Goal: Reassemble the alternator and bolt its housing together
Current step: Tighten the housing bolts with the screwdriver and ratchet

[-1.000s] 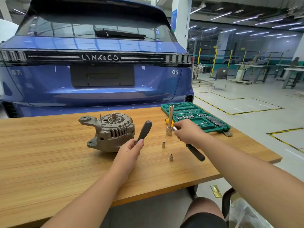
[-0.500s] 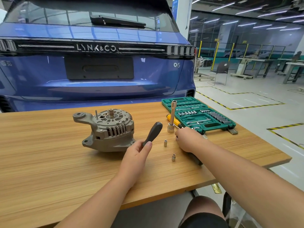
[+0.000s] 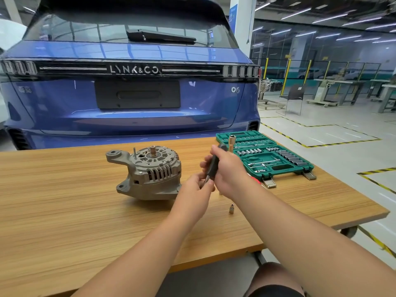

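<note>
The grey alternator [image 3: 150, 174] stands on the wooden table [image 3: 64, 211], shaft end up, with a thin stud sticking up from its left rim. Just right of it, both hands meet above the table on a black-handled driver [image 3: 214, 168]. My right hand [image 3: 229, 170] grips the black handle. My left hand [image 3: 197, 189] pinches the metal shank at the driver's lower end. A small silver socket [image 3: 231, 209] stands on the table below the hands. A tall brass-coloured socket [image 3: 231, 142] stands upright behind my right hand.
An open green socket-set case [image 3: 265, 159] lies at the table's back right, latches toward me. A red-handled tool [image 3: 256, 180] peeks out by my right wrist. A blue car [image 3: 128, 93] stands close behind the table. The table's right edge drops to the workshop floor.
My right hand left the tools near the tall socket and took hold of the driver's handle. My left hand slid down to the shank and lifted the driver.
</note>
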The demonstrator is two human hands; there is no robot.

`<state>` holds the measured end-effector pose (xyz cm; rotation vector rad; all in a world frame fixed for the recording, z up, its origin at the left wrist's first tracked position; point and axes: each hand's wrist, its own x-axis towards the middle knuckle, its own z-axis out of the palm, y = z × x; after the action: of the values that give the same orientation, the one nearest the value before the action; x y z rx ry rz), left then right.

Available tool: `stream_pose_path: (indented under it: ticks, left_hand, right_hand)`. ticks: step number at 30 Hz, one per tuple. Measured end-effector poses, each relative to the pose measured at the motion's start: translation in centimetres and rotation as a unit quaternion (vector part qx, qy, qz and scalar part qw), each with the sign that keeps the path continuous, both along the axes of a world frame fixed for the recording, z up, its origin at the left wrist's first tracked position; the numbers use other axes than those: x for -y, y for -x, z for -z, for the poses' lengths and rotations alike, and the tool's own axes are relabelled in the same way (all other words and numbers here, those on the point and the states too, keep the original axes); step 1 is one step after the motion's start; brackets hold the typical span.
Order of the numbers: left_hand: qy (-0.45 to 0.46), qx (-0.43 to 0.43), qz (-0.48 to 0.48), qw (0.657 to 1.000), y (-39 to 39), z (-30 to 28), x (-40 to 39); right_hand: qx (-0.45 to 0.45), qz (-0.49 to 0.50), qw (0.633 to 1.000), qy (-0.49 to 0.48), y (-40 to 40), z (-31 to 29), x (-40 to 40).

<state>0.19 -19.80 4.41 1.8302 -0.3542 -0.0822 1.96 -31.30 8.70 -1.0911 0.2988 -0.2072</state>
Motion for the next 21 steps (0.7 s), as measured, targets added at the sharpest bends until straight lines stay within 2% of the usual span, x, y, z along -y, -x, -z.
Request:
stream_pose_path:
  ticks: [3, 9, 15, 21]
  left_hand:
    - [-0.084, 0.05, 0.0, 0.995, 0.3, 0.0, -0.7]
    - [-0.195, 0.124, 0.008, 0.973, 0.4, -0.1, -1.0]
    - [-0.35, 0.193, 0.008, 0.917, 0.2, -0.1, -0.4]
    - [-0.383, 0.223, -0.003, 0.896, 0.6, -0.1, 0.0]
  right_hand:
    - [0.006, 0.039, 0.994, -0.103, -0.1, -1.1, 0.5]
    - [0.016, 0.085, 0.987, -0.137, 0.3, -2.5, 1.3]
    - [0.019, 0.134, 0.987, -0.083, 0.3, -2.5, 1.4]
    - [-0.024, 0.21, 0.976, -0.05, -0.6, -1.9, 1.7]
